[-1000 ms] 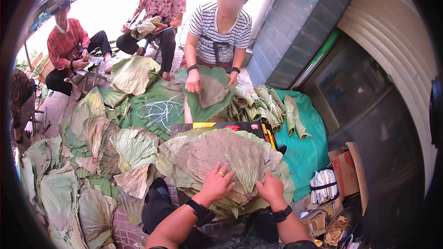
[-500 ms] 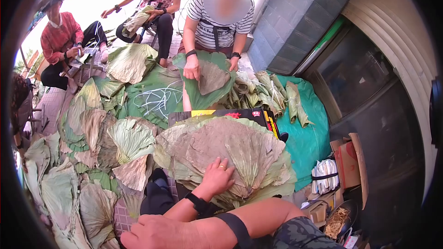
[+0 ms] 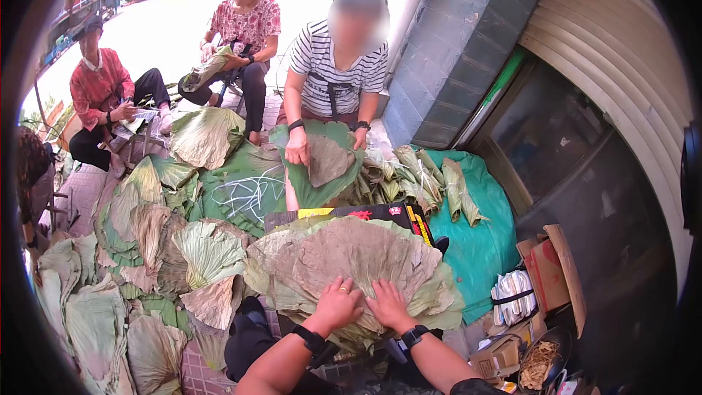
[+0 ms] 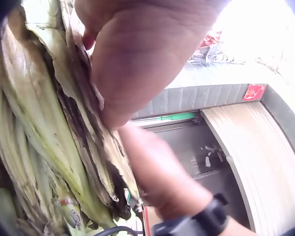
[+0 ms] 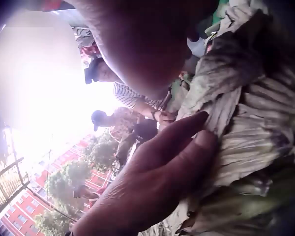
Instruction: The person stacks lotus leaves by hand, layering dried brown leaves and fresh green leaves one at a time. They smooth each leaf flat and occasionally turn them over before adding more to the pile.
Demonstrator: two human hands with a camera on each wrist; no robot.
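Observation:
A thick stack of big dried lotus leaves (image 3: 358,256) lies fanned out in front of me on a black box (image 3: 351,214). My left hand (image 3: 338,306), with a ring, lies flat on the near part of the stack. My right hand (image 3: 387,303) presses flat right beside it, fingers spread. Both wrists wear black bands. In the left wrist view the left palm (image 4: 137,49) rests against the layered leaf edges (image 4: 39,128), with the right wrist (image 4: 172,187) beyond. In the right wrist view the left hand's fingers (image 5: 162,167) lie on the leaves (image 5: 246,123).
Opposite me a person in a striped shirt holds a green leaf (image 3: 322,161). Rolled leaf bundles (image 3: 417,175) lie on a teal sheet (image 3: 475,241). Loose leaves (image 3: 146,249) cover the ground at left. Cardboard boxes (image 3: 548,271) and a shutter stand at right. Two more people sit behind.
My right hand has swung back from the lower left, across my body, onto the leaf stack beside the left hand. The left hand has stayed on the leaves.

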